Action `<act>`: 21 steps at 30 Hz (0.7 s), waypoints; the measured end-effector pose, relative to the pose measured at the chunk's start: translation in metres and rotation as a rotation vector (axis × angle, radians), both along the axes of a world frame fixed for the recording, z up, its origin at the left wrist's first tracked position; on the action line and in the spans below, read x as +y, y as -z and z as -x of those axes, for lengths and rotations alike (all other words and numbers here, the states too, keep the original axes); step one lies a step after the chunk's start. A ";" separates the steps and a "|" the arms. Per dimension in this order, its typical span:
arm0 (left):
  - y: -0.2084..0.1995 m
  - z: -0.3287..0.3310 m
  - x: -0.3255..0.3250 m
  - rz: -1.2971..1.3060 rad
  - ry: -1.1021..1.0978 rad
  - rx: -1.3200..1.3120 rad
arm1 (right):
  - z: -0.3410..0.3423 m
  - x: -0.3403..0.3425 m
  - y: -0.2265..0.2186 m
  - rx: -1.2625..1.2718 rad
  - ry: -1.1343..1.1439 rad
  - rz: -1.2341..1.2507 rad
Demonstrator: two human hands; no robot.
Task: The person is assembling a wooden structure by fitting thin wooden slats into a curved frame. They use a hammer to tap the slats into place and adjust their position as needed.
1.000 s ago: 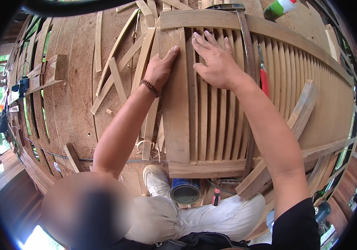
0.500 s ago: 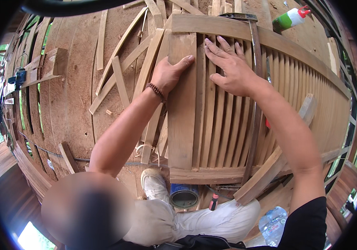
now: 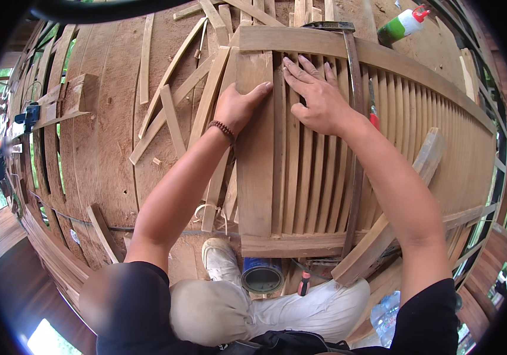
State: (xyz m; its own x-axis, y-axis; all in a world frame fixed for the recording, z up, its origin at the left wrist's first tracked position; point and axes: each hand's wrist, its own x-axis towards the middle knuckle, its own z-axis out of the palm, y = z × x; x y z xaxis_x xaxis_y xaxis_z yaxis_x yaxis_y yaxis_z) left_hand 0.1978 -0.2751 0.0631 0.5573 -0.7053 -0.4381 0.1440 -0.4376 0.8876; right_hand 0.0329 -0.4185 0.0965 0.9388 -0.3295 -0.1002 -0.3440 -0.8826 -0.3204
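A wooden louvered door panel (image 3: 255,171) lies in front of me, its slats running in a row between two long rails. My left hand (image 3: 235,110) is closed on the panel's left end board, thumb on top and the other fingers hidden beyond the edge. Across the upper ends of the leftmost slats lies my right hand (image 3: 319,102), open, fingers spread and palm down. Just right of that hand, a metal bar clamp (image 3: 357,177) spans the panel from rail to rail. A slim tool with a red handle (image 3: 374,120) rests on the slats beyond the clamp.
Loose wooden strips (image 3: 173,120) lie scattered left of the panel. A thick wood piece (image 3: 398,222) leans across its near right edge. Close to my legs are a blue can (image 3: 262,277), a red-and-black handled tool (image 3: 303,284) and plastic bottles (image 3: 386,316). A green-and-white bottle (image 3: 404,26) lies far right.
My right hand has shifted slightly left over the slats, and its forearm has moved left, uncovering the red-handled tool. My left hand keeps its hold on the end board.
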 end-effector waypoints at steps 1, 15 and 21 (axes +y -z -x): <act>0.006 -0.002 0.000 -0.041 -0.004 -0.114 | -0.001 0.002 0.001 -0.003 0.022 0.006; -0.030 0.068 0.031 -0.531 0.193 -0.616 | 0.107 0.150 -0.024 -0.463 0.436 -0.394; -0.045 0.090 0.057 -0.581 0.189 -0.525 | 0.200 0.219 -0.071 -0.530 0.527 -0.138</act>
State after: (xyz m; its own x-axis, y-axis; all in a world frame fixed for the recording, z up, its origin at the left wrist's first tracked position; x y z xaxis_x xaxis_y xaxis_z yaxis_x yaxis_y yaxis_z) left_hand 0.1080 -0.2185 0.1081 0.6867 -0.5481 -0.4775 -0.3513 -0.8253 0.4421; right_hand -0.1673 -0.1992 0.1676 0.5947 -0.7649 0.2475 -0.4788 -0.5842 -0.6553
